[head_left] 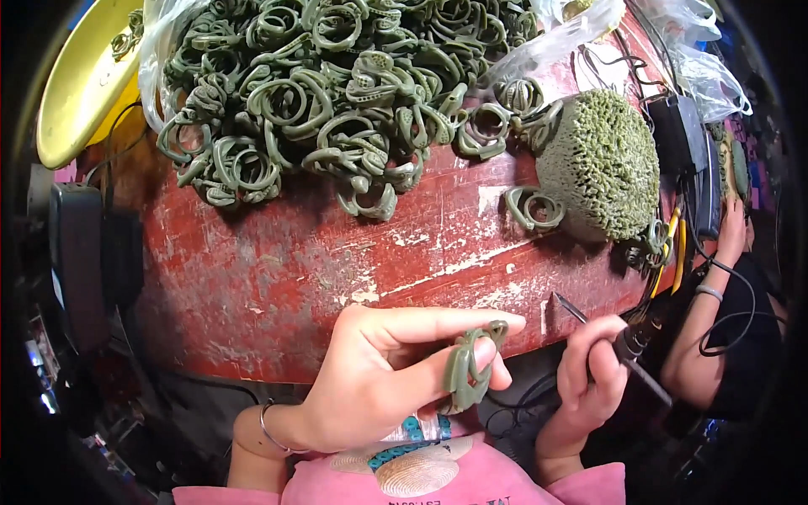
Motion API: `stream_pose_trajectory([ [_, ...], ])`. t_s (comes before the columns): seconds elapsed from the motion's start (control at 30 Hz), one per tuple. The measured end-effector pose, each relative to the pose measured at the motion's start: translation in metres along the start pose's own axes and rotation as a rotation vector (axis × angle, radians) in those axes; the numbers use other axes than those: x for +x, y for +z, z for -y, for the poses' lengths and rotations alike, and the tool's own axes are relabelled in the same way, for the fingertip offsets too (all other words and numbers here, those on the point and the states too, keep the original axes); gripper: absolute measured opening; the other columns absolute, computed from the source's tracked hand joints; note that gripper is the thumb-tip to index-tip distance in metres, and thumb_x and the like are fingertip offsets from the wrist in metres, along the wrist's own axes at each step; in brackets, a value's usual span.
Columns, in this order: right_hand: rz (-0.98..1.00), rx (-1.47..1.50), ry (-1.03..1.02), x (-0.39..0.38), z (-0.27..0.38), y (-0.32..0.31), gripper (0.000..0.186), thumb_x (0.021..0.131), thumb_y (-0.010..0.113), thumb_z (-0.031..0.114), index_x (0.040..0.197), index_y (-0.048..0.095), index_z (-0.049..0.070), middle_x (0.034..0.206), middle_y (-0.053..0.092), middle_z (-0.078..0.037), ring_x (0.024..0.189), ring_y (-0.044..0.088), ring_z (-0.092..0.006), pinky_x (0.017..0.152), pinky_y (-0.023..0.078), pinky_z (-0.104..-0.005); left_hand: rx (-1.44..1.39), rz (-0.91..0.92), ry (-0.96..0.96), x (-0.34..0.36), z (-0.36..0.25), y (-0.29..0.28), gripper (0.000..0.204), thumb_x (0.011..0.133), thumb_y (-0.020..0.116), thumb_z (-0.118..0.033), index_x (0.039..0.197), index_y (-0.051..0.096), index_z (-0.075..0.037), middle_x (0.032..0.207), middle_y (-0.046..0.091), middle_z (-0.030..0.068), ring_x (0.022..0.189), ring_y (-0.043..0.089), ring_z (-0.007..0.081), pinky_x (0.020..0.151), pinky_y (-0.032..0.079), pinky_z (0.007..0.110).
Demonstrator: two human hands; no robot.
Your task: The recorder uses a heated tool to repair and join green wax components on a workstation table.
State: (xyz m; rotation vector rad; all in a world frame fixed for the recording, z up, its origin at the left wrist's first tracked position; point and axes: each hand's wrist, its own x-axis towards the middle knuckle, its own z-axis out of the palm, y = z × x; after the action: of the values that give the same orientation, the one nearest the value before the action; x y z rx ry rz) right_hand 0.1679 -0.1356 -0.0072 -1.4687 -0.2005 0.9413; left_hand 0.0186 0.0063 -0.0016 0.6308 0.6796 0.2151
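My left hand is closed on a dark green ring-shaped piece, pinched between thumb and fingers above the table's near edge. The piece looks like wax, and the thumb covers part of it. To its right, my right hand grips a slim pointed tool like a pen. Its metal tip points up and left, apart from the piece; my fingers hide the middle of the tool. Beyond my hands, a large heap of similar green ring pieces covers the far side of the red worn table.
A rough, porous green block stands at the right, with a loose ring piece beside it. Black adapters and cables line the right edge. A yellow tray is at far left. Another person's arm reaches in at right.
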Motion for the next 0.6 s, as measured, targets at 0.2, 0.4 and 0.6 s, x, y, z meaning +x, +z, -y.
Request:
stream_pose_trajectory([
  [0.2, 0.019, -0.142, -0.230, 0.008, -0.012, 0.000, 0.052, 0.084, 0.057, 0.043, 0.096, 0.058, -0.007, 0.060, 0.051, -0.006, 0.034, 0.041, -0.0065, 0.034, 0.026, -0.0175, -0.124, 0.082, -0.109, 0.000, -0.003, -0.007, 0.035, 0.087, 0.056, -0.012, 0.117, 0.051, 0.006, 0.076, 0.064, 0.0112, 0.062, 0.056, 0.0073, 0.055, 0.043, 0.018],
  [0.4, 0.177, -0.125, -0.213, 0.006, -0.002, 0.024, 0.035, 0.078, 0.068, 0.030, 0.092, 0.065, -0.002, 0.065, 0.054, -0.005, 0.049, 0.048, -0.0094, 0.045, 0.036, -0.0217, -0.071, 0.146, -0.148, 0.001, -0.006, -0.001, 0.052, 0.090, 0.053, -0.015, 0.134, 0.030, 0.001, 0.078, 0.065, 0.0094, 0.065, 0.054, 0.0048, 0.059, 0.042, 0.018],
  [0.6, 0.173, -0.243, -0.313, 0.014, -0.006, 0.047, 0.039, 0.077, 0.068, 0.036, 0.085, 0.060, -0.001, 0.058, 0.045, -0.002, 0.042, 0.039, -0.0061, 0.040, 0.027, -0.0198, -0.115, 0.021, -0.082, -0.002, -0.005, 0.008, 0.063, 0.083, 0.062, -0.012, 0.132, 0.027, 0.005, 0.064, 0.062, 0.0155, 0.046, 0.055, 0.0117, 0.042, 0.041, 0.019],
])
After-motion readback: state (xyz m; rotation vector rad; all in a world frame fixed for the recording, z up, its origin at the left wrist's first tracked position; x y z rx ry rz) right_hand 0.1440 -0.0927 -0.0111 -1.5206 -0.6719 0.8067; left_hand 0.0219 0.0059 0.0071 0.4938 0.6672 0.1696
